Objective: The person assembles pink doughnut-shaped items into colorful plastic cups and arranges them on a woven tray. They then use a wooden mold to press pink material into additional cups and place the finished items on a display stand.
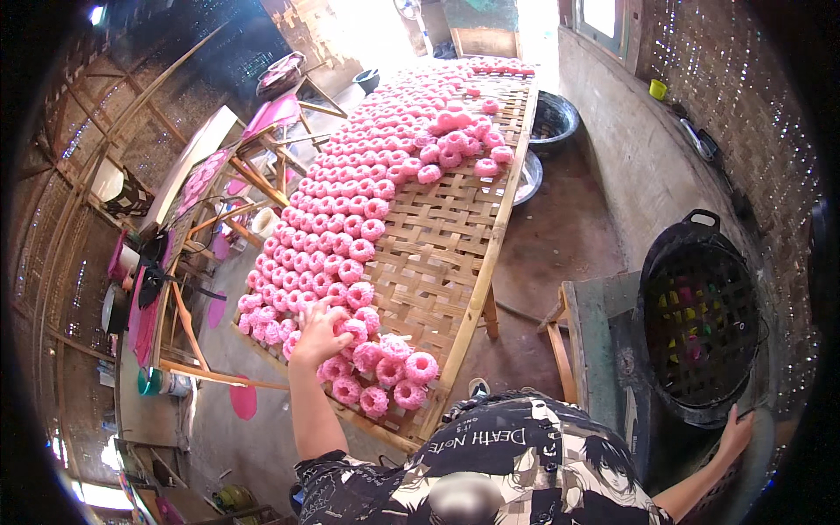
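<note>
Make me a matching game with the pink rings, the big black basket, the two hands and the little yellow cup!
Things:
1. pink rings
2. black basket
3. left hand
4. right hand
5. yellow cup

Places:
A. on the wall ledge at upper right
B. resting at the lower edge of the black basket
C. spread in rows over the woven bamboo tray
D. on the pink rings at the tray's near end
E. standing at the right, with coloured bits inside

Pairs: 1-C, 2-E, 3-D, 4-B, 5-A

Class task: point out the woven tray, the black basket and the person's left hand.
Woven tray (437,254), head view, bare weave right of the pink rings.
Black basket (700,324), head view, inner wall.
Left hand (319,331), head view, back of hand.
</note>
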The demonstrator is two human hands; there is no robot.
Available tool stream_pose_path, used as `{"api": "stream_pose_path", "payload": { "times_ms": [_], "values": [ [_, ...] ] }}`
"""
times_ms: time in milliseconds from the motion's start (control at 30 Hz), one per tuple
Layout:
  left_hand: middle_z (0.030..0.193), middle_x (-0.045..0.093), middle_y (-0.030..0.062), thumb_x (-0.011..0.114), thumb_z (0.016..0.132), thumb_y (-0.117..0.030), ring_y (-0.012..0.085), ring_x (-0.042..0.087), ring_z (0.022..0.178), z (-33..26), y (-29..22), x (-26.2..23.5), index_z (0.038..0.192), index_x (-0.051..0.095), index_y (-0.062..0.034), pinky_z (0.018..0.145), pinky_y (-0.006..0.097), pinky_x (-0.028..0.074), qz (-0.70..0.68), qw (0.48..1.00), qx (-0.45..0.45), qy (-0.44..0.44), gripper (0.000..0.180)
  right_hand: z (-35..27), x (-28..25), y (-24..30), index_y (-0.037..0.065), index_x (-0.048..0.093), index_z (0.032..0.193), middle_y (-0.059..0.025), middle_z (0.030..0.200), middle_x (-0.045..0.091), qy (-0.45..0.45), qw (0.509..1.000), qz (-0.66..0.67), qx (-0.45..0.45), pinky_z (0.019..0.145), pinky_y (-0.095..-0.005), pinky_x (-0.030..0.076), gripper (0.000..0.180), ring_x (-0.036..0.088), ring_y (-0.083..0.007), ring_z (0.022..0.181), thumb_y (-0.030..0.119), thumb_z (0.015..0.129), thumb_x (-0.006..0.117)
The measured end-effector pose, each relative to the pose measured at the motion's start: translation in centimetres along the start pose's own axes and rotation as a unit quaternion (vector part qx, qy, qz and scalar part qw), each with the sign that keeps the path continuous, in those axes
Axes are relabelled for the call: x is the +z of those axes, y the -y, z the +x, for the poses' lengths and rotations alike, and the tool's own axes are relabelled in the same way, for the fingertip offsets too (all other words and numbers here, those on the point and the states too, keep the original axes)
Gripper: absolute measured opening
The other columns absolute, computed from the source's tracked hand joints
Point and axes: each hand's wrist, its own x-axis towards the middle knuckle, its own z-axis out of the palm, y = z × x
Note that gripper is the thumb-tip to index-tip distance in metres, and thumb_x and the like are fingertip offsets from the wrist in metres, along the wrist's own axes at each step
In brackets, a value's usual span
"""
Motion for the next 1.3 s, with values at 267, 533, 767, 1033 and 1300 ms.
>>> {"api": "stream_pose_path", "payload": {
  "times_ms": [267,533,767,1033,1300],
  "values": [
    [0.084,0.062,0.0126,0.062,0.071,-0.024,0.0248,0.061,0.077,5.3,-1.7,-2.1,0.100,0.056,-0.0028,0.072,0.036,0.049,-0.244,0.954,0.055,-0.168,0.036,0.7,0.2,-1.2,0.010,0.036,0.136,-0.0165,0.108,0.056,-0.063,0.996,0.069,-0.003,0.080,-0.0408,0.044,0.061,0.056,-0.0316,0.095,0.048,0.089,0.045],
    [0.109,0.059,0.0102,0.067,0.068,-0.034,0.0277,0.051,0.109,14.1,-2.8,0.6,0.101,0.059,-0.0169,0.100,0.052,0.027,-0.048,0.995,-0.082,-0.020,0.038,-1.6,-1.2,0.0,0.014,0.040,0.134,-0.0141,0.104,0.055,-0.046,0.991,0.118,-0.043,0.077,-0.0376,0.045,0.055,0.057,-0.0264,0.087,0.045,0.090,0.046],
    [0.131,0.039,0.0127,0.071,0.065,-0.035,0.0303,0.030,0.125,12.8,-3.0,-1.0,0.087,0.071,-0.0161,0.105,0.045,0.025,0.071,0.990,-0.121,-0.026,0.029,-4.0,-2.9,-1.2,0.010,0.042,0.132,-0.0125,0.099,0.055,-0.048,0.996,0.079,0.013,0.074,-0.0358,0.045,0.054,0.057,-0.0236,0.087,0.045,0.091,0.046],
    [0.113,0.051,0.0082,0.069,0.072,-0.046,0.0249,0.043,0.113,13.8,-2.5,-2.1,0.081,0.072,-0.0152,0.097,0.045,0.033,0.045,0.993,-0.100,-0.035,0.032,-6.3,0.0,0.9,0.006,0.055,0.088,-0.0023,0.055,0.044,-0.001,0.951,0.301,-0.072,0.042,-0.0290,0.037,0.028,0.045,-0.0127,0.047,0.034,0.090,0.054],
    [0.086,0.065,0.0126,0.066,0.079,-0.026,0.0249,0.060,0.087,10.0,0.2,-5.6,0.091,0.067,-0.0008,0.080,0.034,0.045,-0.088,0.955,0.108,-0.262,0.028,-17.7,5.3,6.7,0.009,0.048,0.093,-0.0048,0.071,0.050,0.401,0.499,0.729,0.241,0.056,-0.0302,0.046,0.055,0.054,-0.0187,0.064,0.058,0.073,0.062]
  ]
}}
